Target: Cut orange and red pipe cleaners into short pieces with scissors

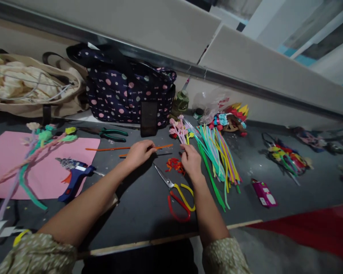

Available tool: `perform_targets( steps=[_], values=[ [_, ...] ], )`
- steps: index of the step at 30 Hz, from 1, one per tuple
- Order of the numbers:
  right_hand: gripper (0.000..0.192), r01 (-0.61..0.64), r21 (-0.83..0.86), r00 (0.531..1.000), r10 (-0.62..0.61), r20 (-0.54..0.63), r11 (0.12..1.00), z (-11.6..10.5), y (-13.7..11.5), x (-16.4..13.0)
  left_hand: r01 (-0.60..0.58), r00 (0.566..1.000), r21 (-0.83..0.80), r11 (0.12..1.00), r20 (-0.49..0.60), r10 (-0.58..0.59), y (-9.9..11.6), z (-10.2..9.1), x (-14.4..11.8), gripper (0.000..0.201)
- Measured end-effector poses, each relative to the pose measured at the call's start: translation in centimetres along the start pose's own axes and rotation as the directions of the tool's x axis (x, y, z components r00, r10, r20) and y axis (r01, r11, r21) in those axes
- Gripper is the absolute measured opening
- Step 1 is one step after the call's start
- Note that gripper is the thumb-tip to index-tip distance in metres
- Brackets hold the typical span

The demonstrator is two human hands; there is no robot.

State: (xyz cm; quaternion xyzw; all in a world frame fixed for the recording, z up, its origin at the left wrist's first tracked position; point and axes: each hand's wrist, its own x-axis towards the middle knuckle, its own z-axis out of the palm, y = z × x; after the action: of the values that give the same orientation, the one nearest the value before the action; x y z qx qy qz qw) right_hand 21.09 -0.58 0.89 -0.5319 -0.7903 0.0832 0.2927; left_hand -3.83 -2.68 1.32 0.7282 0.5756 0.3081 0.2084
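My left hand [140, 153] is closed in a pinch on a thin orange pipe cleaner [108, 149], which sticks out on both sides of the fingers. A second, darker strip lies just below it on the table. My right hand [191, 160] has its fingers curled together by the lower end of some pink pipe-cleaner flowers [180, 127]; what sits between the fingertips is hidden. Beside that hand is a small pile of cut orange-red pieces [174, 165]. Scissors [171, 186] with one red and one yellow handle lie spread between my forearms.
A bundle of coloured pipe cleaners [217, 156] lies to the right, with a purple box [264, 193] beyond. On the left are a blue glue gun [74, 182], pink paper [4, 152] and green-handled pliers [112, 134]. A patterned bag [120, 95] stands behind.
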Motion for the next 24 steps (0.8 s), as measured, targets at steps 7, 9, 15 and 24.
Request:
perform_targets(
  steps=[7,9,15,24],
  values=[
    [0.031,0.007,0.228,1.000,-0.010,0.014,0.974,-2.4,-2.1,0.0,-0.101,0.989,0.067,0.993,-0.097,0.107,0.9,-0.4,-0.6,0.019],
    [0.028,-0.010,0.231,0.995,-0.014,0.101,0.973,-4.1,-2.8,-1.1,-0.154,0.979,0.114,0.982,-0.114,0.167,1.0,-0.3,-0.7,0.021],
    [0.022,0.019,0.069,0.902,-0.046,0.429,0.997,-7.1,-2.9,-10.6,-0.178,0.975,0.114,0.977,-0.113,0.191,0.9,0.2,-0.5,0.017],
    [0.049,0.071,-0.136,0.944,-0.022,0.329,0.988,-3.3,-2.4,-16.0,-0.064,0.988,-0.161,0.985,-0.149,0.040,-0.1,0.5,-0.2,0.014]
  ],
)
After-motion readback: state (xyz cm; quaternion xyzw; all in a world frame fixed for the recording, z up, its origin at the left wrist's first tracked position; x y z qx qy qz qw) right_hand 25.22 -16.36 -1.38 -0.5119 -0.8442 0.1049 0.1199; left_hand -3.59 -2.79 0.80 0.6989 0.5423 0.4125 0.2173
